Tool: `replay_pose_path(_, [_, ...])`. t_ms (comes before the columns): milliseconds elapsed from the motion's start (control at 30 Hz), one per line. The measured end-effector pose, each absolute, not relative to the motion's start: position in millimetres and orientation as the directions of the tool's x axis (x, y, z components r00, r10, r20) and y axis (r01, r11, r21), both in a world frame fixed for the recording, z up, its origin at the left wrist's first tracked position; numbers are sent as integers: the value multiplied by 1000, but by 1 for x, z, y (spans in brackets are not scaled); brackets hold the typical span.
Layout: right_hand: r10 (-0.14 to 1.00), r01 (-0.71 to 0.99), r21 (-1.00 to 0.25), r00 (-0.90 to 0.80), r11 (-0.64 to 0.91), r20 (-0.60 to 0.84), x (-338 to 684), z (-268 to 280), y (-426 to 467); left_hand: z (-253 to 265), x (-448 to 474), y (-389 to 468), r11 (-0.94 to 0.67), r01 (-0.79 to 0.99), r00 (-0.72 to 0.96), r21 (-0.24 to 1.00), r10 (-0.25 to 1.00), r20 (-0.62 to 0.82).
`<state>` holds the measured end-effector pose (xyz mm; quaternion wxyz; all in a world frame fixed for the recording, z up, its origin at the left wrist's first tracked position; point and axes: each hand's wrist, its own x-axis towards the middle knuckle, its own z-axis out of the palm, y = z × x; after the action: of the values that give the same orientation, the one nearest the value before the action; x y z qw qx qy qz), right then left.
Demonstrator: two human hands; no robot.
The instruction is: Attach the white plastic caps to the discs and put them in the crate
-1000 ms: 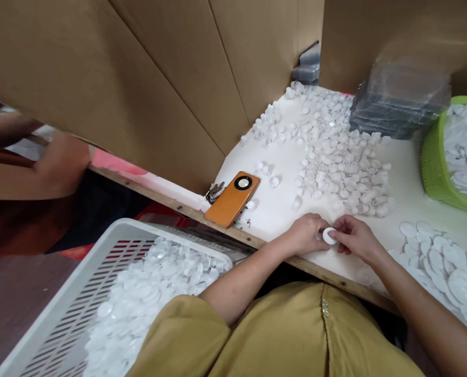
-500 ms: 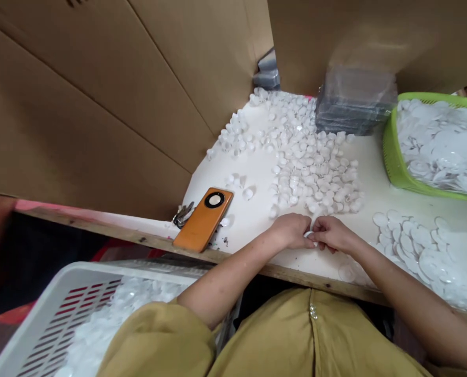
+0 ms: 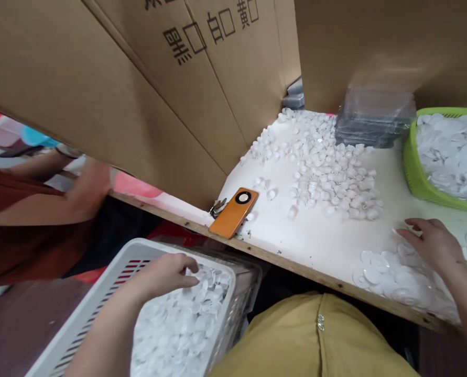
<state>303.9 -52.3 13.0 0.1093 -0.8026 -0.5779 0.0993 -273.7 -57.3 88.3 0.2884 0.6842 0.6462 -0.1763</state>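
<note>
Above the slotted basket [image 3: 109, 275] of white pieces [image 3: 186, 317], the left hand [image 3: 172, 273] is hovering, fingers parted; over white discs [image 3: 390, 275] lying on the tabletop [image 3: 292, 241], the right hand [image 3: 433, 245] is holding its fingers apart.

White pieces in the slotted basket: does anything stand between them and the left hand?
Nothing visible does. The left hand appears over the slotted basket, with the white pieces uncovered below; whether it touches them is unclear.

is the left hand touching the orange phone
Apart: the head view shows the rim of the white basket between the left hand and the orange phone.
</note>
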Motion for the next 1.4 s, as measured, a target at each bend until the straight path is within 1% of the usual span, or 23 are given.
replay_pose_path(33, [949, 910, -270, 309, -313, -58, 310, 9, -52, 86, -277, -60, 10, 995, 53, 104, 811, -582])
replay_pose_path(67, [950, 914, -259, 301, -312, -82, 312, 6, -51, 82, -273, -61, -8, 995, 62, 101, 842, -536])
replay_pose_path(100, [953, 919, -251, 288, -303, -96, 311, 3, -49, 78, -260, -58, -47, 987, 114, 151, 876, -468])
replay_pose_path(167, [958, 931, -227, 267, -285, -106, 306, -1, -46, 66, -218, -47, -155, 939, 231, 306, 945, -230])
replay_pose_path(200, [960, 936, -216, 260, -278, -108, 303, -3, -44, 60, -193, -38, -216, 904, 273, 369, 956, -110])
replay_pose_path(267, [957, 938, -199, 265, -284, -116, 299, -4, -42, 46, -145, -18, -335, 843, 342, 421, 938, 61])
replay_pose_path(300, [955, 937, -195, 270, -290, -124, 298, -4, -41, 39, -126, -7, -386, 821, 382, 421, 919, 99])
replay_pose_path(367, [953, 935, -196, 272, -294, -131, 299, -3, -41, 26, -98, 11, -461, 792, 463, 400, 881, 98])
replay_pose_path(433, [957, 934, -220, 259, -283, -130, 299, 1, -42, 16, -85, 21, -475, 783, 493, 401, 868, 66])
replay_pose_path(467, [956, 927, -242, 262, -288, -133, 298, 3, -43, 11, -82, 23, -466, 773, 491, 430, 869, 59])
replay_pose_path(533, [944, 889, -319, 298, -329, -143, 291, 7, -46, 5, -78, 21, -416, 720, 470, 555, 881, 52])
replay_pose_path(600, [934, 793, -494, 321, -357, -158, 276, 10, -49, 1, -70, 14, -331, 612, 454, 718, 891, 24])
replay_pose_path(667, [938, 605, -722, 282, -337, -201, 254, 12, -51, -2, -58, 5, -266, 511, 470, 817, 883, -7])
replay_pose_path(700, [943, 487, -812, 237, -322, -232, 241, 13, -51, -4, -51, 2, -273, 490, 497, 828, 868, -8])
replay_pose_path(733, [946, 377, -869, 180, -320, -270, 227, 13, -51, -6, -45, -1, -308, 492, 525, 814, 851, 5])
replay_pose_path(767, [945, 294, -898, 127, -327, -302, 214, 14, -51, -7, -39, -2, -356, 509, 549, 784, 835, 22])
replay_pose_path(867, [931, 175, -916, 0, -360, -366, 177, 15, -47, -9, -32, -1, -451, 582, 577, 677, 815, 47])
replay_pose_path(967, [901, 132, -895, -25, -426, -432, 152, 13, -39, -9, -32, 2, -471, 599, 603, 647, 797, 22])
replay_pose_path(1033, [879, 155, -869, -11, -470, -477, 143, 11, -33, -10, -33, 3, -485, 593, 621, 642, 784, 19])
replay_pose_path(1167, [836, 303, -796, 6, -524, -549, 135, 8, -22, -11, -34, 4, -471, 596, 616, 650, 787, 5])
replay_pose_path(1233, [821, 348, -771, -6, -533, -570, 135, 9, -20, -9, -35, 6, -444, 594, 613, 671, 790, -19])
replay_pose_path(1333, [819, 371, -773, -52, -515, -571, 136, 12, -20, -5, -38, 12, -431, 548, 662, 717, 748, -56])
replay_pose_path(1400, [819, 346, -787, -83, -510, -567, 136, 13, -21, -2, -39, 15, -431, 523, 691, 735, 720, -69])
